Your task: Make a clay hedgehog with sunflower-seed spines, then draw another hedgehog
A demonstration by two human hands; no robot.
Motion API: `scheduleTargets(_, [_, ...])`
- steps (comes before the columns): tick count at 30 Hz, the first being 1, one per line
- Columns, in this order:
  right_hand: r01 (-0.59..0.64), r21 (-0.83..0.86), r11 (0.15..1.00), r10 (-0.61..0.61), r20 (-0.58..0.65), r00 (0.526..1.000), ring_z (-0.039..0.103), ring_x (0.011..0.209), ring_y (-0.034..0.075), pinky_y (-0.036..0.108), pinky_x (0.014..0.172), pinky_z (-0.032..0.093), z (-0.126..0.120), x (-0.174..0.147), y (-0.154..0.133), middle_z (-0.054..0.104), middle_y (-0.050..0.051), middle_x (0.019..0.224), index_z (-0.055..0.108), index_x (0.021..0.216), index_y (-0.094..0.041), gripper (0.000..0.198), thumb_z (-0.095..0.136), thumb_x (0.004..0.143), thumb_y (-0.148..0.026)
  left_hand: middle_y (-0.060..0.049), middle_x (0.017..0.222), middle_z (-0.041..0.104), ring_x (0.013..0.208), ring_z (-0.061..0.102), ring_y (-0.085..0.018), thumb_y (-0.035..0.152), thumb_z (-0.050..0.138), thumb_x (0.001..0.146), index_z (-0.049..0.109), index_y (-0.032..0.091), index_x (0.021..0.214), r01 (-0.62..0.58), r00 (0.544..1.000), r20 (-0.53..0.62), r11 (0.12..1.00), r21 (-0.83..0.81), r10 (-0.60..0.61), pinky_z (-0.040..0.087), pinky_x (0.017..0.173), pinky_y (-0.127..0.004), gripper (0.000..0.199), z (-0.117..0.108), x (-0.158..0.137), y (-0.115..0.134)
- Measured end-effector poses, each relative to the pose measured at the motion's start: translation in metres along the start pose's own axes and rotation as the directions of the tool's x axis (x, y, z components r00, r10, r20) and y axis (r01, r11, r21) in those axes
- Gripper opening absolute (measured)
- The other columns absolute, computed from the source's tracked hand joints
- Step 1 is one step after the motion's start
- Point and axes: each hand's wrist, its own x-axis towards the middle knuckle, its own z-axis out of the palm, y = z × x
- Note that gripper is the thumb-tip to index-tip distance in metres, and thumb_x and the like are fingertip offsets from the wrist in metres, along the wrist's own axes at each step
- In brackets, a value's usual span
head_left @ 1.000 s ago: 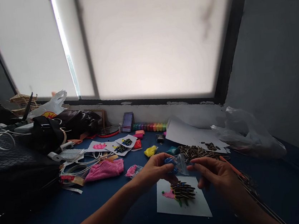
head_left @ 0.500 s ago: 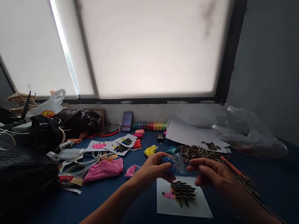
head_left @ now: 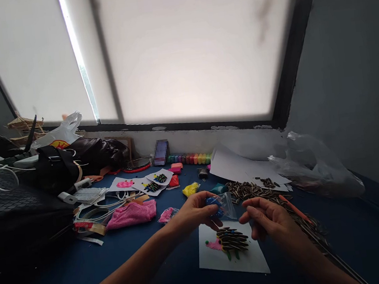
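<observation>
blue tabletop (head_left: 177,271) forms the work surface. on its near part lies a white paper sheet (head_left: 212,267), bearing a hedgehog figure (head_left: 234,241) with a pink face, green feet and dark seed spines with blue dots.

the left hand (head_left: 199,211) is clamped, thumb against fingers, on a clear packet of blue clay (head_left: 214,206); the packet sits within this grip, above the far edge of the sheet, its loose end extending toward the right hand (head_left: 265,217). the right hand is apart from the packet, with fingers curled; whether a small piece is pinched at its fingertips cannot be told.

a black woven bag (head_left: 24,224) stands at the left. a pink cloth (head_left: 132,213), a pink packet (head_left: 167,215) and a yellow packet (head_left: 191,189) lie beyond the left forearm. striped seeds (head_left: 248,191) lie in a heap beyond the hands.

farther back, a row of coloured blocks (head_left: 191,159) lines the wall base. a white carrier bag (head_left: 67,131) at the rear left carries a red and yellow print; its lettering is not legible. a pale, backlit window blind (head_left: 192,50) spans the rear, adjoining a grey wall (head_left: 351,96) at the right.
</observation>
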Motion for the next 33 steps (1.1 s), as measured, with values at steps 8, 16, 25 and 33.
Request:
scheduleTargets(8, [-0.022, -0.055, 0.998, 0.023, 0.007, 1.000, 0.046, 0.039, 0.008, 0.023, 0.042, 0.038, 0.0000, -0.0015, -0.0046, 0.062, -0.001, 0.055, 0.053, 0.068, -0.021, 0.054, 0.054, 0.075, -0.074, -0.008, 0.092, 0.067, 0.073, 0.067, -0.015, 0.041, 0.073, 0.077, 0.054, 0.012, 0.107, 0.003, 1.000, -0.003, 1.000, 0.009, -0.003, 0.053, 0.067, -0.028, 0.046, -0.0030, 0.0008, -0.0019])
scheduleTargets(16, [0.037, -0.064, 0.997, -0.042, -0.065, 0.997, 0.054, 0.054, 0.012, 0.023, 0.048, 0.044, -0.0010, 0.0001, -0.0021, 0.063, 0.000, 0.066, 0.065, 0.082, -0.020, 0.043, 0.067, 0.072, -0.062, -0.009, 0.095, 0.067, 0.074, 0.066, -0.015, 0.041, 0.075, 0.076, 0.054, 0.012, 0.106, 0.025, 1.000, -0.010, 1.000, 0.017, -0.025, 0.053, 0.067, -0.028, 0.047, -0.0012, 0.0003, -0.0012])
scheduleTargets(25, [0.052, -0.041, 0.998, -0.053, -0.023, 0.998, 0.052, 0.057, 0.013, 0.026, 0.053, 0.045, -0.0022, 0.0022, 0.0016, 0.060, -0.001, 0.063, 0.070, 0.079, -0.020, 0.035, 0.073, 0.070, -0.054, -0.005, 0.088, 0.067, 0.073, 0.063, -0.013, 0.041, 0.076, 0.073, 0.058, 0.012, 0.092, -0.023, 0.999, -0.044, 0.998, 0.051, 0.025, 0.048, 0.064, -0.025, 0.039, -0.0023, 0.0022, -0.0035])
scheduleTargets(33, [-0.013, -0.063, 0.998, 0.015, 0.032, 0.999, 0.047, 0.047, 0.009, 0.023, 0.047, 0.041, 0.0021, -0.0011, -0.0030, 0.054, -0.004, 0.054, 0.057, 0.064, -0.019, 0.049, 0.063, 0.073, -0.067, -0.003, 0.077, 0.067, 0.066, 0.063, -0.014, 0.033, 0.084, 0.063, 0.053, 0.013, 0.083, -0.020, 0.989, -0.145, 1.000, -0.010, 0.018, 0.048, 0.060, -0.026, 0.041, 0.0053, 0.0012, 0.0025])
